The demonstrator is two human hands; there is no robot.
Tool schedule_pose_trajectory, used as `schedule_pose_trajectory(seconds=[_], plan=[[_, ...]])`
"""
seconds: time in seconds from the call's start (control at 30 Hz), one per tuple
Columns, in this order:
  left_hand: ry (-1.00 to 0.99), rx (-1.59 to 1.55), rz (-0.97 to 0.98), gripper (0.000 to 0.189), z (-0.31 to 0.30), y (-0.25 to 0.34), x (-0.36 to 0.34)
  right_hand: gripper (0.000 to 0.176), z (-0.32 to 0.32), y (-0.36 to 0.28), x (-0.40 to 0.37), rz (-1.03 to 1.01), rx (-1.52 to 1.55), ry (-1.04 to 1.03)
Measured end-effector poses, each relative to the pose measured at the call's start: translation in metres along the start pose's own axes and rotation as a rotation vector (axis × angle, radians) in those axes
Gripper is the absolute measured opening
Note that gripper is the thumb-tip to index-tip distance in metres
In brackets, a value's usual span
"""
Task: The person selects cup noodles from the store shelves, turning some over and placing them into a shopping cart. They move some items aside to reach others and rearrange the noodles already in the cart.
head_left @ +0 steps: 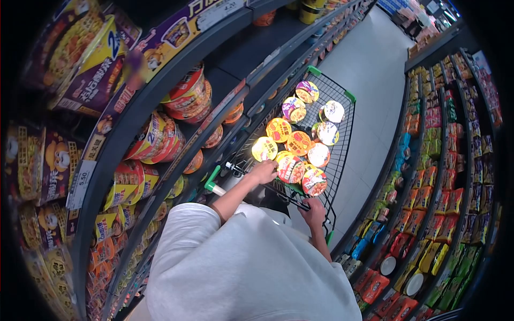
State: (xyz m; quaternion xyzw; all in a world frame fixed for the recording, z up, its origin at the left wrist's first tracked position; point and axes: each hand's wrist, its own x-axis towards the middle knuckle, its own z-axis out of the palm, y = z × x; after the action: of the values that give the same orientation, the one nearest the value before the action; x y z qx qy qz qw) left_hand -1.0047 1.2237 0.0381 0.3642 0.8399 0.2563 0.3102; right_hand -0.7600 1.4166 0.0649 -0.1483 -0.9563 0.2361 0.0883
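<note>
A black wire shopping cart (342,134) with green corners stands before me, holding several instant noodle cups with round printed lids. My left hand (264,171) reaches over the cart's near end, its fingers closed at the edge of a red-and-yellow instant noodle cup (290,169); the far side of the grip is hidden. Just above this hand sits a yellow-lidded cup (264,148). My right hand (315,212) is wrapped round the cart handle (293,201), below a red-and-white cup (314,182). Orange-lidded cups (299,143) lie in the middle of the load.
Shelves of noodle tubs (147,138) rise close on my left, with price tags (80,184) along their edges. On the right, another shelf unit (428,182) holds rows of packets. A grey tiled aisle floor (369,59) runs ahead between them.
</note>
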Motion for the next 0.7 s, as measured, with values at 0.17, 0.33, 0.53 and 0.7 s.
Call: schedule_pose_trajectory(seconds=[0.17, 0.33, 0.53, 0.7], plan=[[0.062, -0.016, -0.055, 0.049, -0.017, -0.008, -0.028, 0.028, -0.001, -0.001, -0.002, 0.07, -0.051, -0.084], [0.046, 0.039, -0.131, 0.056, -0.022, -0.011, -0.033, 0.028, -0.001, -0.002, 0.0, 0.144, -0.052, -0.132], [0.347, -0.337, -0.121, 0.05, -0.01, -0.032, -0.019, 0.029, -0.003, -0.003, 0.0, 0.187, -0.051, -0.143], [0.676, -1.355, -0.408, 0.05, -0.05, -0.094, 0.037, 0.028, -0.001, 0.0, -0.001, 0.192, -0.042, -0.149]])
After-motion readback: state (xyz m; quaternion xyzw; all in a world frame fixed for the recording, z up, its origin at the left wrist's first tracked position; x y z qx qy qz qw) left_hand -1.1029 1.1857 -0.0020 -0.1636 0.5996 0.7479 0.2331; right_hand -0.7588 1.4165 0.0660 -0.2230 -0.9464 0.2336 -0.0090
